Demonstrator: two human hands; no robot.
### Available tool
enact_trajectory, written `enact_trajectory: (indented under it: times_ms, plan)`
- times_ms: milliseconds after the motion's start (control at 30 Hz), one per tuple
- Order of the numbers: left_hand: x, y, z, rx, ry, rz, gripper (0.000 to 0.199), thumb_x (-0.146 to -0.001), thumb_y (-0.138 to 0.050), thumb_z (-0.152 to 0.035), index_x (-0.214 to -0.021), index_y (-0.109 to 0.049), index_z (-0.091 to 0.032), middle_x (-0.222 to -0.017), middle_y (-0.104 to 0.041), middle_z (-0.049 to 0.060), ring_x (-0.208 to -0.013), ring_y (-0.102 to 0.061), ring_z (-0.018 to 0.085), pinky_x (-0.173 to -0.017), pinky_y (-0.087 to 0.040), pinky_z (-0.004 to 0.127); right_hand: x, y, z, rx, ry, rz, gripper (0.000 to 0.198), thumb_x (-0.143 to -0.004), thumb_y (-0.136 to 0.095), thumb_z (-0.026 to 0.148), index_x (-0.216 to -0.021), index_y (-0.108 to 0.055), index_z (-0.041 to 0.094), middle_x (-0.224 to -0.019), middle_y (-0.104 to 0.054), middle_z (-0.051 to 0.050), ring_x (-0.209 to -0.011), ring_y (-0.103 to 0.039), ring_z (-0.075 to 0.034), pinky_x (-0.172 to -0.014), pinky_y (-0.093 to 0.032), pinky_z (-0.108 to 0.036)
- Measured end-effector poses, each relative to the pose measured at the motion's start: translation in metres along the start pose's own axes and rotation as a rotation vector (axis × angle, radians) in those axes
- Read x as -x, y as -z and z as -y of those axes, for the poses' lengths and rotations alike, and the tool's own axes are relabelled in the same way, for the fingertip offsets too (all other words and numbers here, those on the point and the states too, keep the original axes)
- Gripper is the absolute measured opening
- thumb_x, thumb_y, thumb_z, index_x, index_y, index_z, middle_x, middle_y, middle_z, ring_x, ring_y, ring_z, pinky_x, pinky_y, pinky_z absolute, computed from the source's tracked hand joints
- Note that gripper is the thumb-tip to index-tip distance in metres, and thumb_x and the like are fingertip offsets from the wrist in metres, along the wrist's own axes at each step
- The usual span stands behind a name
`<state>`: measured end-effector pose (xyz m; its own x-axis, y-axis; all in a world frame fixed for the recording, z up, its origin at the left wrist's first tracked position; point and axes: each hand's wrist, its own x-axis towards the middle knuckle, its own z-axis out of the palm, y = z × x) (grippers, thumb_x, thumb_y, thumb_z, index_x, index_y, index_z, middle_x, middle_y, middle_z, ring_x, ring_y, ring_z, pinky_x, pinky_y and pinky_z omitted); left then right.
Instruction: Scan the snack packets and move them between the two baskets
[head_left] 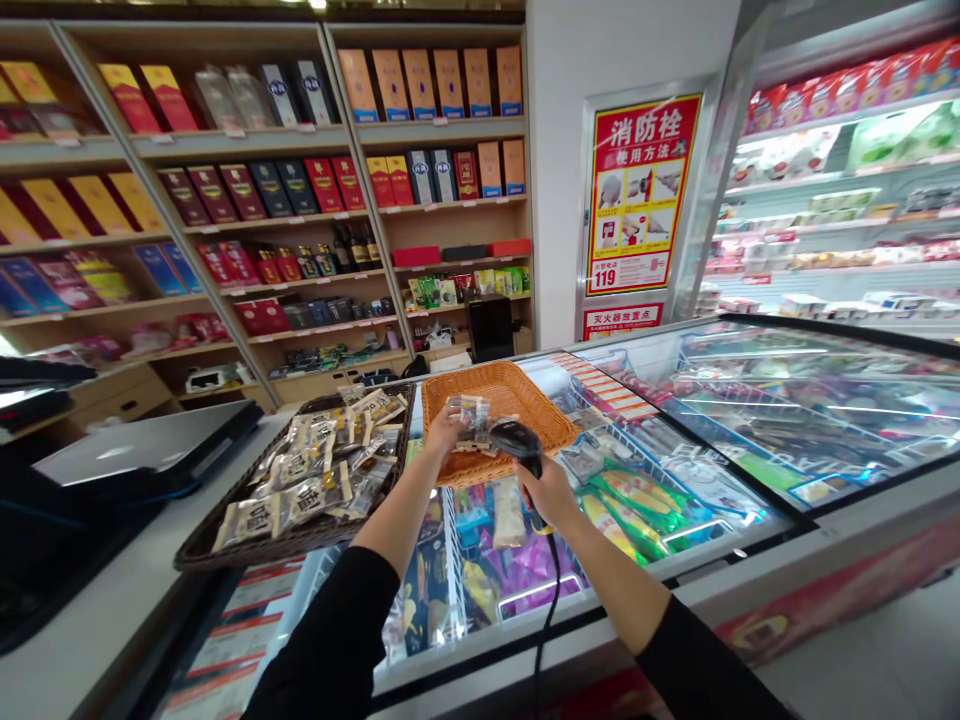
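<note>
My left hand [444,432] is closed on a small clear snack packet [471,412] with dark contents, held over the orange-brown wicker basket [517,382]. A black barcode scanner [520,442] is gripped in my right hand [551,495]; its head is close to the packet, and its cable [553,590] hangs down in front of the freezer. A few more packets lie in the wicker basket, partly hidden by my hands and the scanner. To the left, a dark brown woven tray [196,548] holds a heap of similar packets [311,500] with cream-coloured labels.
Both baskets rest on a glass-topped chest freezer [727,535] filled with bagged goods. At left, a counter [135,590] carries a dark flat-topped device [150,455]. Shelves of boxes [442,85] stand behind, a lit refrigerated display [840,220] at the right.
</note>
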<state>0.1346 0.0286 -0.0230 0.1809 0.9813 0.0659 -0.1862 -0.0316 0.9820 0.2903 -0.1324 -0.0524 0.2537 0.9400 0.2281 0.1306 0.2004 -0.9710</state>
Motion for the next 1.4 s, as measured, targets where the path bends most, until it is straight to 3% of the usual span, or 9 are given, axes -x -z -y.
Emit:
enact_trajectory:
  times_ms: [333, 667, 767, 867, 967, 1100, 1200, 1300, 1400]
  plan:
    - [0.0, 0.001, -0.001, 0.197, -0.047, 0.011, 0.033, -0.063, -0.075, -0.018, -0.092, -0.06, -0.016, -0.085, -0.07, 0.004, -0.078, -0.067, 0.016, -0.079, -0.053, 0.032, 0.006, -0.007, 0.001, 0.101, 0.008, 0.031, 0.029, -0.077, -0.054, 0.049, -0.072, -0.05, 0.021, -0.039, -0.046, 0.007, -0.031, -0.045, -0.013, -0.035, -0.035, -0.023]
    - [-0.007, 0.005, 0.006, 0.115, -0.109, 0.004, 0.031, -0.067, -0.072, -0.017, -0.096, -0.061, -0.016, -0.089, -0.071, 0.007, -0.091, -0.067, 0.02, -0.089, -0.05, 0.037, 0.001, -0.007, -0.008, 0.037, 0.01, 0.022, 0.032, -0.076, -0.057, 0.051, -0.069, -0.049, 0.021, -0.039, -0.047, 0.006, -0.03, -0.045, -0.012, -0.034, -0.036, -0.022]
    - [-0.002, -0.001, 0.001, -0.055, -0.238, -0.1, 0.03, -0.073, -0.064, -0.012, -0.102, -0.062, -0.016, -0.098, -0.072, 0.009, -0.102, -0.065, 0.022, -0.095, -0.047, 0.04, 0.0, -0.006, -0.009, -0.049, 0.003, 0.034, 0.033, -0.075, -0.058, 0.053, -0.072, -0.05, 0.021, -0.042, -0.049, 0.006, -0.03, -0.044, -0.011, -0.033, -0.036, -0.022]
    - [0.016, -0.001, -0.017, -0.299, -0.515, -0.231, 0.035, -0.08, -0.053, -0.01, -0.112, -0.064, -0.018, -0.115, -0.068, 0.009, -0.115, -0.059, 0.022, -0.103, -0.041, 0.038, 0.0, -0.004, -0.01, -0.105, -0.009, 0.033, 0.036, -0.075, -0.058, 0.054, -0.076, -0.052, 0.019, -0.044, -0.051, 0.005, -0.031, -0.044, -0.011, -0.033, -0.037, -0.022]
    - [0.045, 0.018, -0.052, -0.635, -0.691, -0.326, 0.041, -0.086, -0.044, -0.012, -0.121, -0.062, -0.024, -0.121, -0.066, 0.005, -0.118, -0.056, 0.023, -0.103, -0.041, 0.038, 0.0, -0.002, -0.012, -0.086, -0.002, 0.026, 0.037, -0.075, -0.058, 0.055, -0.077, -0.054, 0.019, -0.044, -0.053, 0.004, -0.032, -0.046, -0.012, -0.034, -0.038, -0.023]
    - [0.084, 0.076, -0.1, -1.12, -0.751, -0.52, 0.054, -0.084, -0.038, -0.005, -0.126, -0.059, -0.03, -0.132, -0.058, -0.001, -0.133, -0.042, 0.021, -0.111, -0.029, 0.042, 0.001, -0.002, -0.013, 0.001, 0.005, 0.033, 0.037, -0.076, -0.058, 0.055, -0.075, -0.055, 0.019, -0.044, -0.054, 0.002, -0.033, -0.048, -0.014, -0.036, -0.039, -0.024]
    - [0.1, 0.126, -0.113, -1.321, -0.489, -0.722, 0.049, -0.082, -0.042, -0.007, -0.124, -0.059, -0.026, -0.133, -0.057, 0.005, -0.129, -0.046, 0.025, -0.107, -0.033, 0.043, 0.002, -0.003, -0.012, 0.016, -0.013, 0.026, 0.038, -0.074, -0.06, 0.056, -0.072, -0.054, 0.019, -0.044, -0.054, 0.002, -0.033, -0.049, -0.014, -0.035, -0.038, -0.024]
    - [0.107, 0.157, -0.109, -1.431, -0.152, -0.605, 0.039, -0.082, -0.051, -0.018, -0.119, -0.061, -0.024, -0.122, -0.064, 0.01, -0.114, -0.058, 0.029, -0.096, -0.042, 0.044, 0.003, -0.003, -0.011, -0.001, -0.011, 0.014, 0.037, -0.073, -0.06, 0.057, -0.072, -0.053, 0.02, -0.042, -0.052, 0.003, -0.032, -0.047, -0.014, -0.035, -0.038, -0.025]
    - [0.107, 0.155, -0.107, -1.454, -0.231, -0.589, 0.035, -0.085, -0.049, -0.024, -0.118, -0.061, -0.022, -0.122, -0.063, 0.012, -0.113, -0.057, 0.029, -0.097, -0.041, 0.044, 0.004, -0.002, -0.009, -0.011, -0.012, 0.022, 0.037, -0.073, -0.06, 0.056, -0.073, -0.054, 0.019, -0.042, -0.052, 0.004, -0.032, -0.047, -0.014, -0.036, -0.039, -0.025]
